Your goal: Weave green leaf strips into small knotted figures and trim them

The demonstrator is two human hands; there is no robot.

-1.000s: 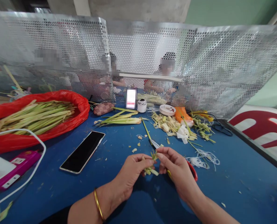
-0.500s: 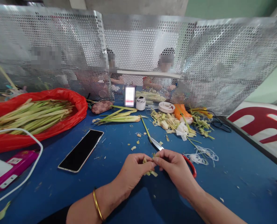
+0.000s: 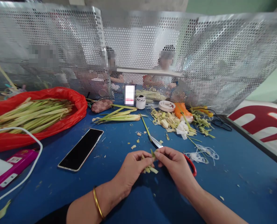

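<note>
My left hand (image 3: 135, 165) is closed on a small bundle of pale green plant strips (image 3: 150, 169), whose cut ends stick out below the fingers. Right beside it, my right hand (image 3: 172, 160) pinches at the green tip of the same piece, thumb against forefinger. Under and behind the right hand lie scissors (image 3: 156, 142), blades pointing away and a red handle (image 3: 191, 165) showing at the right. One long green stalk (image 3: 145, 127) touches the table near the blade tips. White string (image 3: 202, 154) lies loosely tangled to the right of the hand.
A red bag (image 3: 81, 107) full of long green leaves stands at the left. Nearer are a black phone (image 3: 82, 149) and a magenta power strip (image 3: 16, 169) with a white cable. Further back lie stalks (image 3: 119, 116), a trimmings pile (image 3: 166, 119) and a tape roll (image 3: 166, 106), before a perforated metal screen (image 3: 143, 40).
The hands have drawn slightly apart, and more of the green tip shows between them. My left hand still holds the strips. Things on the table stay put.
</note>
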